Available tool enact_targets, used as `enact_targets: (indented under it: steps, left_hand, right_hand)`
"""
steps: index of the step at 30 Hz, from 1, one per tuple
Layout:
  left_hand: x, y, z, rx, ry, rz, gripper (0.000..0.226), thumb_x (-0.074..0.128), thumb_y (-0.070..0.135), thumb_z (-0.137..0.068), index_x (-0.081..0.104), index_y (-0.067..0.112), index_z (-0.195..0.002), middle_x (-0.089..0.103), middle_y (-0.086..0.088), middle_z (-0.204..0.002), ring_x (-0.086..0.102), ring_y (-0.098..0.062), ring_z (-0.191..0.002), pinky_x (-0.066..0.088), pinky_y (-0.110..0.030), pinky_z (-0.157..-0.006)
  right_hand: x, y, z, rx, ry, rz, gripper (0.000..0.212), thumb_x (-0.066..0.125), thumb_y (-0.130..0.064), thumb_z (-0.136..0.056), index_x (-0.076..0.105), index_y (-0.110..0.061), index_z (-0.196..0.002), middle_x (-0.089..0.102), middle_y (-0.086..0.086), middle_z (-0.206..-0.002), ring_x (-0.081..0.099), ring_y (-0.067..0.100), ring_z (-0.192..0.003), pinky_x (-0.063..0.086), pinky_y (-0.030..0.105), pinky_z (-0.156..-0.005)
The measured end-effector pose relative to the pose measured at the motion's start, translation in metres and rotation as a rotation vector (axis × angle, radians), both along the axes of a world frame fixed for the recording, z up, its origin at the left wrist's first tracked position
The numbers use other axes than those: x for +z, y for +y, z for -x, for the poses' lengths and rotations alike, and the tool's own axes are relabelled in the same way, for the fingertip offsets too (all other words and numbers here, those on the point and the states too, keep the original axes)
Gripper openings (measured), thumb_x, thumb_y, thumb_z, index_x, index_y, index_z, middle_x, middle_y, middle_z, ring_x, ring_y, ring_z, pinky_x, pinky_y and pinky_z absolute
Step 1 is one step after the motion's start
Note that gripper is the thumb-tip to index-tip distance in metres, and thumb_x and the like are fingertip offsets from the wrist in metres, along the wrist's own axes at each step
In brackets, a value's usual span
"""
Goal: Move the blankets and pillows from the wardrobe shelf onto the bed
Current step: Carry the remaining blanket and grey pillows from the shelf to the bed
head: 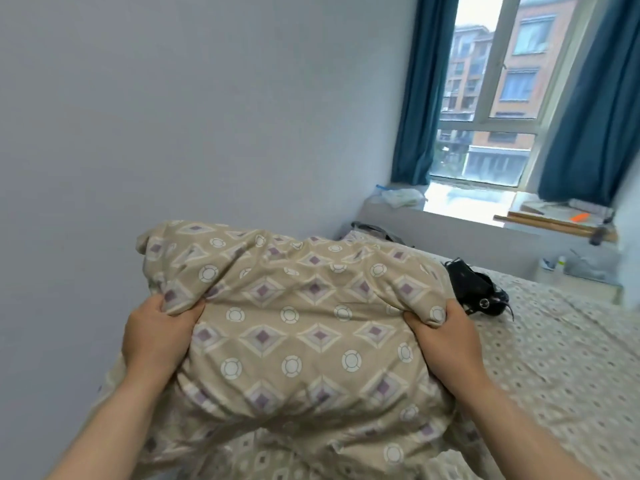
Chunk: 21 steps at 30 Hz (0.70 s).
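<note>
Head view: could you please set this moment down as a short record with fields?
held item: beige patterned bedding, bunched, over the bed
left side: left hand grips its left edge
right side: right hand grips its right edge
also on bed: black object, beyond the bedding's right end
background: window with blue curtains

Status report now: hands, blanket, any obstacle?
Left hand, right hand: gripping patterned blanket. Held over bed. Black item on bed beyond it.
</note>
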<state>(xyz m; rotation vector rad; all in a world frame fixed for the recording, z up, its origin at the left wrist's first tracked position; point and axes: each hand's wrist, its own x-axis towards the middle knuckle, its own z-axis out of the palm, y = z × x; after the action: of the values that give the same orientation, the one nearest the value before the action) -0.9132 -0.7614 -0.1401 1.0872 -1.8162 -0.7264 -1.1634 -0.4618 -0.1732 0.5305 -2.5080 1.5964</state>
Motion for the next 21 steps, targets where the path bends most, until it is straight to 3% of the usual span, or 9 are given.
enact_targets:
  steps: [5, 11, 17, 21]
  left_hand:
    - [-0.036, -0.051, 0.102, -0.238, -0.064, -0.061, 0.037, 0.062, 0.058, -0.063, 0.057, 0.021, -0.065, 0.062, 0.002, -0.069, 0.058, -0.025, -0.066, 0.042, -0.034, -0.056]
    - [-0.089, -0.038, 0.202, -0.445, -0.143, -0.144, 0.033, 0.063, 0.058, -0.062, 0.057, 0.026, -0.064, 0.058, 0.01, -0.066, 0.056, -0.023, -0.065, 0.04, -0.032, -0.055]
    - [-0.15, -0.004, 0.262, -0.569, -0.22, -0.204, 0.028, 0.064, 0.056, -0.066, 0.055, 0.029, -0.065, 0.057, 0.014, -0.068, 0.054, -0.017, -0.066, 0.042, -0.033, -0.06]
    - [-0.208, 0.003, 0.28, -0.591, -0.292, -0.223, 0.028, 0.063, 0.055, -0.067, 0.057, 0.029, -0.071, 0.062, 0.003, -0.078, 0.056, -0.022, -0.072, 0.045, -0.036, -0.063]
  right_hand:
    - [-0.036, 0.001, 0.019, -0.24, -0.093, -0.055, 0.04, 0.068, -0.06, -0.065, 0.051, -0.027, -0.08, 0.061, -0.012, -0.075, 0.056, 0.009, -0.068, 0.044, 0.034, -0.058]
    - [-0.073, 0.042, 0.038, -0.456, -0.162, -0.118, 0.038, 0.068, -0.058, -0.066, 0.049, -0.027, -0.076, 0.061, -0.01, -0.072, 0.056, 0.009, -0.065, 0.043, 0.033, -0.055]
    - [-0.122, 0.077, 0.059, -0.521, -0.238, -0.154, 0.035, 0.068, -0.056, -0.068, 0.048, -0.029, -0.076, 0.06, -0.01, -0.073, 0.056, 0.007, -0.065, 0.041, 0.03, -0.053]
    - [-0.176, 0.085, 0.066, -0.542, -0.306, -0.185, 0.036, 0.066, -0.058, -0.067, 0.048, -0.029, -0.075, 0.06, -0.011, -0.071, 0.056, 0.006, -0.064, 0.04, 0.029, -0.052]
